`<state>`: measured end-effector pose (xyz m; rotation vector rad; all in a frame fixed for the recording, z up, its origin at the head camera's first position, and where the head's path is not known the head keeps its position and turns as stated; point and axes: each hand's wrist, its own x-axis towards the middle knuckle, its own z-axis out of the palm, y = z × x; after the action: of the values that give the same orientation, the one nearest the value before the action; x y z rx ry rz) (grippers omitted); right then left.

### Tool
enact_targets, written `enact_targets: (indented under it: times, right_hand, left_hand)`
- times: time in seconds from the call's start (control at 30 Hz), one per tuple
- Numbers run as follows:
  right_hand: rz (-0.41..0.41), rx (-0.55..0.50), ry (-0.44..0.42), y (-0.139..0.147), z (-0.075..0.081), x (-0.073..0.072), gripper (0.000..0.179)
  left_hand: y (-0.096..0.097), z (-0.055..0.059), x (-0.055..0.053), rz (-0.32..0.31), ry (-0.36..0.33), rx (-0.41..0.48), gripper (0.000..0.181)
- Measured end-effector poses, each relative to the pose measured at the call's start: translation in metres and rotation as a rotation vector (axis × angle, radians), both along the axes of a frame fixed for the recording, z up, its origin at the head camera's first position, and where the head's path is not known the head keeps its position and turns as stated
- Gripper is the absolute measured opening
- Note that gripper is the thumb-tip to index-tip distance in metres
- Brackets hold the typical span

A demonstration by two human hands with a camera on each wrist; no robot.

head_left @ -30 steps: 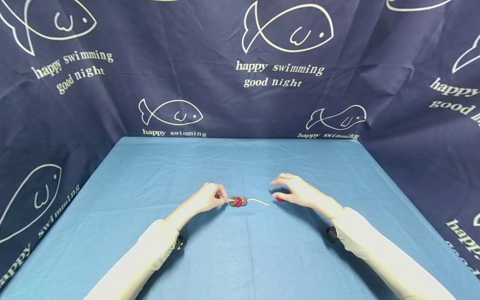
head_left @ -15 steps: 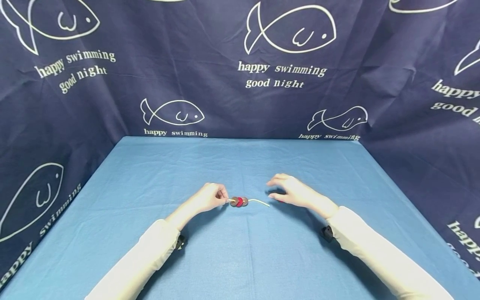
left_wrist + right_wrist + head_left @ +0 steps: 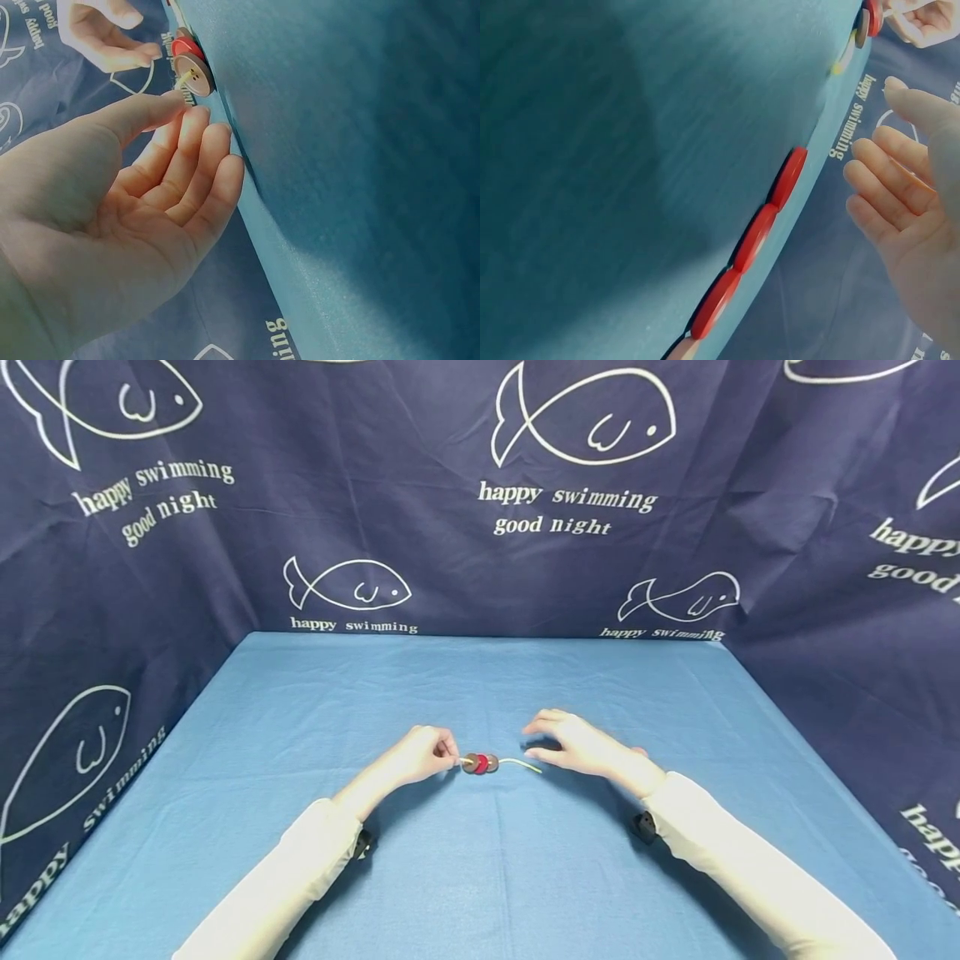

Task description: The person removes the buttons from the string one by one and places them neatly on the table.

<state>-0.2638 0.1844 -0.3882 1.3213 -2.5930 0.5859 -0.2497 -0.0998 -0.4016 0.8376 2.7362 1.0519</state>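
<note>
My left hand [image 3: 423, 755] pinches one end of a thin pale cord [image 3: 517, 763] between thumb and forefinger. Threaded on the cord, right beside those fingertips, are a brown button [image 3: 196, 78], a red button [image 3: 482, 764] and another brown button [image 3: 492, 763]. The cord's free end runs right and finishes in a yellowish tip [image 3: 836, 69]. My right hand [image 3: 573, 745] hovers just beyond that tip, palm down, fingers loosely bent and thumb apart, with nothing in it.
In the right wrist view several loose buttons lie in a line on the blue cloth, among them a red button [image 3: 753, 238]; my right arm mostly hides them in the head view. A dark printed curtain [image 3: 450, 527] rises behind the table [image 3: 480, 868].
My right hand has moved left, away from the loose red button and closer to the cord's free end. My left hand keeps its pinch in nearly the same place.
</note>
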Motion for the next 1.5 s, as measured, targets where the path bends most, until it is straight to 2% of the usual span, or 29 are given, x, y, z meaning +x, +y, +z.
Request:
enact_targets:
  times: [0.4, 0.6, 0.93, 1.17, 1.5]
  right_hand:
    - [0.016, 0.013, 0.011, -0.007, 0.002, -0.001, 0.028]
    - [0.052, 0.000, 0.028, -0.014, 0.005, -0.001, 0.028]
    - [0.070, 0.013, 0.004, -0.021, 0.003, -0.001, 0.029]
    - [0.052, 0.062, -0.063, -0.026, 0.003, -0.001, 0.031]
    - [0.067, 0.079, -0.057, -0.035, 0.001, -0.001, 0.030]
  left_hand:
    - [0.002, 0.002, -0.002, 0.000, -0.003, -0.008, 0.006]
    - [0.002, 0.002, -0.001, 0.004, -0.010, -0.006, 0.006]
    - [0.001, 0.001, 0.001, 0.005, -0.009, 0.000, 0.005]
    - [0.001, -0.001, 0.000, 0.009, -0.030, -0.004, 0.006]
    - [0.001, 0.000, 0.000, 0.001, -0.012, -0.006, 0.007]
